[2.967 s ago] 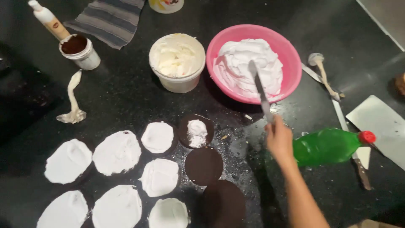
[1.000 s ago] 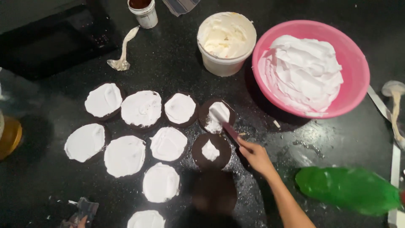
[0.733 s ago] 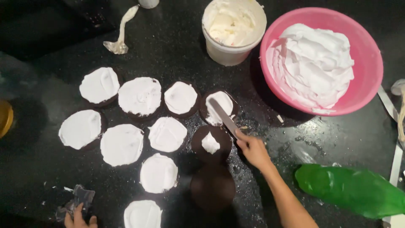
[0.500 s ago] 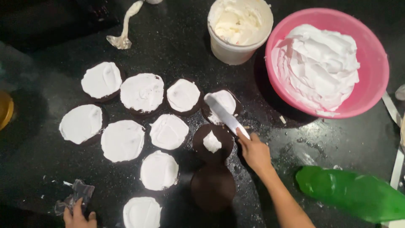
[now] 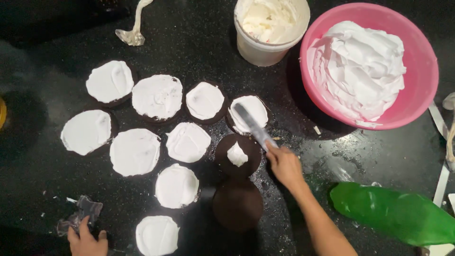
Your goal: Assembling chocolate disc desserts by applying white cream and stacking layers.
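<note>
My right hand [image 5: 285,165] grips a metal palette knife [image 5: 255,127] whose blade lies flat on a cream-covered round cake disc [image 5: 250,114]. Just below it sits a dark chocolate disc with a dab of white cream [image 5: 237,155] in its middle, and below that a bare chocolate disc [image 5: 237,204]. Several more discs spread with white cream [image 5: 157,97] lie in rows to the left. My left hand [image 5: 86,239] rests at the bottom left edge, fingers on a crumpled clear plastic scrap [image 5: 80,212].
A pink bowl [image 5: 424,61] full of whipped cream stands at the upper right, a white tub of cream [image 5: 270,28] beside it. A green plastic bottle [image 5: 397,215] lies at lower right. A used piping bag [image 5: 134,29] lies at the top left. The counter is black.
The knife blade has smoothed the cream over the upper right disc. The view has shifted and my left hand has come into sight at the bottom left.
</note>
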